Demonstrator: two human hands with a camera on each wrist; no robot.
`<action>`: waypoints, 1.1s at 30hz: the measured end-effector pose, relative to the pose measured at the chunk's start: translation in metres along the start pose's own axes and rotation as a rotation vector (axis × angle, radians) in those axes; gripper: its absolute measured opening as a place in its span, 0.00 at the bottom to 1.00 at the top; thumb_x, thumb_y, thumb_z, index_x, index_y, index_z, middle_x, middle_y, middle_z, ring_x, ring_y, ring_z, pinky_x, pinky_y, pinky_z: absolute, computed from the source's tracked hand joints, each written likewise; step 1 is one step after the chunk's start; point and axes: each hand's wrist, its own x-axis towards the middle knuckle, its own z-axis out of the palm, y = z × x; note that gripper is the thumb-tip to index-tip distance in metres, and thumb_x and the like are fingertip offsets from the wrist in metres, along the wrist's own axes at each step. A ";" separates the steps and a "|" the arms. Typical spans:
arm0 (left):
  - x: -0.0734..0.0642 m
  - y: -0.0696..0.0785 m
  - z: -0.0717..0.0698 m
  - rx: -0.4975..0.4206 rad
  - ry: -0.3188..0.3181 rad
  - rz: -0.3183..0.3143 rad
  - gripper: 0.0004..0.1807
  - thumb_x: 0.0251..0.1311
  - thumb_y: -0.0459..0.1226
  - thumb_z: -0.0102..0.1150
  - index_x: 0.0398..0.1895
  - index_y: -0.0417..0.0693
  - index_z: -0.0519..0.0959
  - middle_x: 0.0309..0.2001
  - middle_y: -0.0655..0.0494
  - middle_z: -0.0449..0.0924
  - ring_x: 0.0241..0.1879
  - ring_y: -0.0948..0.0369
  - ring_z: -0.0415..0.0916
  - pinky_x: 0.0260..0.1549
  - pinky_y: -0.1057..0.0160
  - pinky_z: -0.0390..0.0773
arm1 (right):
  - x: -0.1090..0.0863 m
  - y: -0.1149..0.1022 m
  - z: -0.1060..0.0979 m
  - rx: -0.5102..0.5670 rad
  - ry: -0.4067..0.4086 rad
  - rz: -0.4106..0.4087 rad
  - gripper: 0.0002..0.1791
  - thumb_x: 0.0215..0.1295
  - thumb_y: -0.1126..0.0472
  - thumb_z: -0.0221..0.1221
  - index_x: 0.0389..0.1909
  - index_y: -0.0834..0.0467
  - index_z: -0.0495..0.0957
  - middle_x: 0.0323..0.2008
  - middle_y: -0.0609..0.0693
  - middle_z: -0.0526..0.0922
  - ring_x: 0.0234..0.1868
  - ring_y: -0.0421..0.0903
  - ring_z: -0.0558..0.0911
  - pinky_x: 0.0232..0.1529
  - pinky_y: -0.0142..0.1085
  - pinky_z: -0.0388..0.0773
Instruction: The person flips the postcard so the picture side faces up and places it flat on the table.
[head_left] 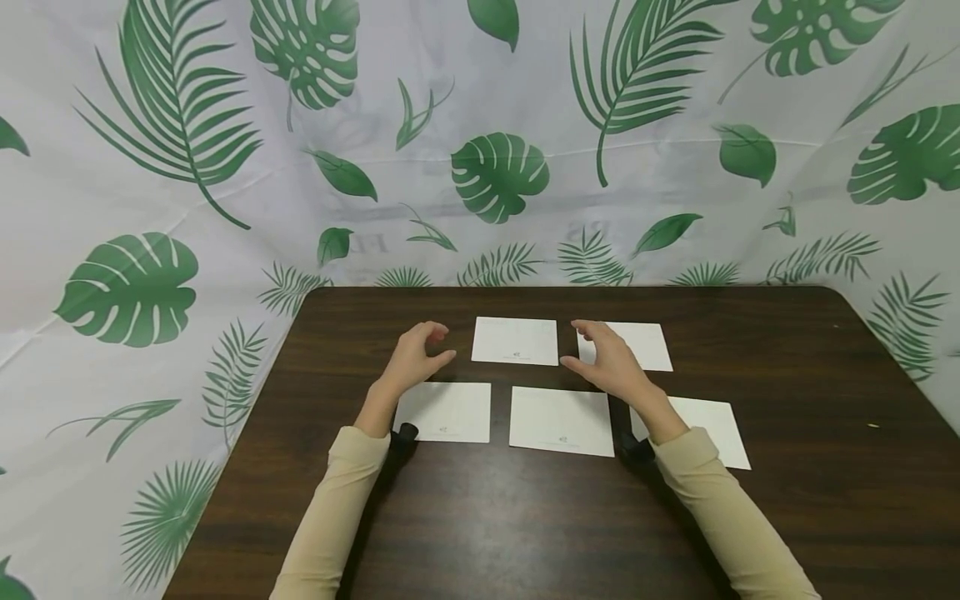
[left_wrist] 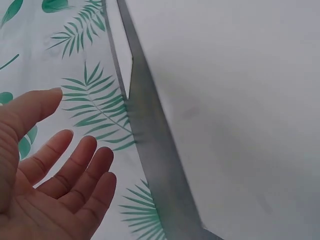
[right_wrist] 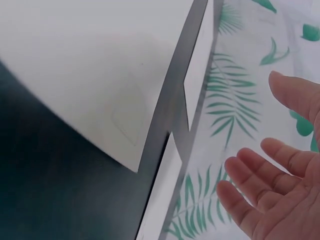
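Several white cards lie flat on the dark wooden table, two in the back row and the others in front. My left hand [head_left: 415, 357] hovers above the far edge of the front left card [head_left: 444, 414], fingers loosely bent and holding nothing. Over the back right card [head_left: 647, 343], partly covering it, my right hand [head_left: 611, 362] hangs with thumb and fingers apart. Between the hands are the back left card [head_left: 514, 340] and the front middle card [head_left: 562, 422]. The front right card [head_left: 708, 427] is partly hidden by my right wrist. Both wrist views show relaxed fingers [left_wrist: 75, 175] with nothing in them.
The brown table [head_left: 480, 517] stretches out on all sides of the cards, its far edge meeting a white curtain [head_left: 420, 183] printed with green leaves. A tiny pale speck [head_left: 872, 426] lies on the right of the table. Dark straps with small cameras sit at both wrists.
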 end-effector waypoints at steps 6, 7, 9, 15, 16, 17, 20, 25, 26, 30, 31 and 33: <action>0.016 0.000 0.004 -0.074 -0.006 0.016 0.24 0.54 0.33 0.65 0.51 0.29 0.72 0.47 0.34 0.75 0.45 0.44 0.74 0.46 0.50 0.74 | 0.009 0.001 0.000 0.039 -0.004 -0.013 0.35 0.54 0.60 0.67 0.60 0.71 0.66 0.54 0.67 0.72 0.51 0.62 0.74 0.49 0.53 0.71; 0.019 0.000 0.004 -0.095 -0.012 0.010 0.24 0.53 0.33 0.65 0.51 0.28 0.72 0.48 0.33 0.74 0.45 0.43 0.74 0.46 0.49 0.73 | 0.010 0.002 0.001 0.045 -0.006 -0.013 0.35 0.54 0.60 0.67 0.59 0.71 0.65 0.53 0.68 0.72 0.51 0.62 0.74 0.49 0.53 0.71; 0.023 -0.001 0.006 -0.137 -0.025 -0.014 0.26 0.53 0.34 0.66 0.53 0.28 0.71 0.50 0.33 0.73 0.47 0.43 0.73 0.48 0.49 0.73 | 0.015 0.001 0.002 0.063 -0.010 -0.010 0.35 0.53 0.61 0.68 0.59 0.72 0.65 0.53 0.68 0.72 0.51 0.63 0.74 0.50 0.53 0.71; 0.036 0.001 0.009 -0.325 -0.073 -0.185 0.31 0.55 0.36 0.65 0.60 0.32 0.67 0.56 0.37 0.71 0.52 0.47 0.70 0.50 0.52 0.71 | 0.026 0.000 0.004 0.133 -0.041 0.024 0.37 0.50 0.63 0.70 0.58 0.73 0.65 0.53 0.69 0.71 0.50 0.63 0.73 0.50 0.54 0.71; 0.038 0.002 0.010 -0.346 -0.079 -0.207 0.31 0.56 0.37 0.64 0.61 0.33 0.67 0.57 0.38 0.70 0.52 0.47 0.70 0.51 0.52 0.71 | 0.028 0.000 0.005 0.143 -0.049 0.036 0.37 0.50 0.62 0.70 0.58 0.73 0.65 0.53 0.69 0.71 0.51 0.63 0.73 0.50 0.54 0.71; 0.040 0.002 0.011 -0.363 -0.083 -0.227 0.31 0.56 0.37 0.64 0.61 0.34 0.67 0.57 0.39 0.70 0.53 0.48 0.70 0.51 0.52 0.71 | 0.030 0.000 0.006 0.155 -0.056 0.047 0.38 0.50 0.62 0.70 0.59 0.73 0.64 0.54 0.69 0.71 0.51 0.62 0.73 0.50 0.54 0.71; 0.048 0.004 0.014 -0.397 -0.093 -0.259 0.31 0.57 0.38 0.63 0.62 0.35 0.66 0.59 0.40 0.69 0.55 0.49 0.68 0.52 0.53 0.71 | 0.035 0.001 0.007 0.218 -0.074 0.100 0.38 0.51 0.61 0.70 0.60 0.70 0.64 0.56 0.67 0.70 0.53 0.61 0.72 0.51 0.53 0.72; 0.059 0.004 0.022 -0.461 -0.108 -0.304 0.32 0.57 0.37 0.62 0.62 0.33 0.65 0.59 0.37 0.68 0.55 0.47 0.67 0.53 0.53 0.70 | 0.043 0.003 0.011 0.361 -0.095 0.238 0.38 0.53 0.61 0.69 0.62 0.67 0.63 0.59 0.65 0.69 0.56 0.59 0.71 0.53 0.51 0.70; 0.061 0.004 0.024 -0.477 -0.109 -0.318 0.32 0.57 0.36 0.62 0.62 0.32 0.64 0.59 0.37 0.68 0.55 0.47 0.67 0.53 0.53 0.70 | 0.045 0.004 0.012 0.396 -0.099 0.267 0.38 0.53 0.62 0.68 0.63 0.67 0.62 0.59 0.65 0.68 0.56 0.59 0.70 0.53 0.51 0.70; 0.068 0.003 0.032 -0.512 -0.098 -0.367 0.31 0.57 0.35 0.61 0.62 0.31 0.64 0.58 0.38 0.68 0.56 0.47 0.67 0.53 0.54 0.70 | 0.050 0.002 0.013 0.539 -0.100 0.363 0.37 0.57 0.65 0.65 0.65 0.69 0.59 0.60 0.67 0.65 0.58 0.61 0.68 0.56 0.50 0.68; 0.069 0.003 0.033 -0.513 -0.090 -0.377 0.31 0.57 0.34 0.61 0.62 0.31 0.64 0.57 0.38 0.68 0.56 0.47 0.68 0.53 0.55 0.70 | 0.052 0.002 0.014 0.574 -0.097 0.384 0.37 0.57 0.66 0.64 0.65 0.69 0.58 0.60 0.67 0.65 0.58 0.61 0.68 0.56 0.49 0.68; 0.073 0.002 0.036 -0.506 -0.079 -0.391 0.30 0.57 0.34 0.61 0.62 0.31 0.65 0.57 0.39 0.69 0.56 0.48 0.67 0.53 0.55 0.70 | 0.056 0.002 0.016 0.614 -0.089 0.414 0.36 0.57 0.67 0.63 0.65 0.69 0.58 0.60 0.67 0.65 0.58 0.61 0.67 0.57 0.48 0.67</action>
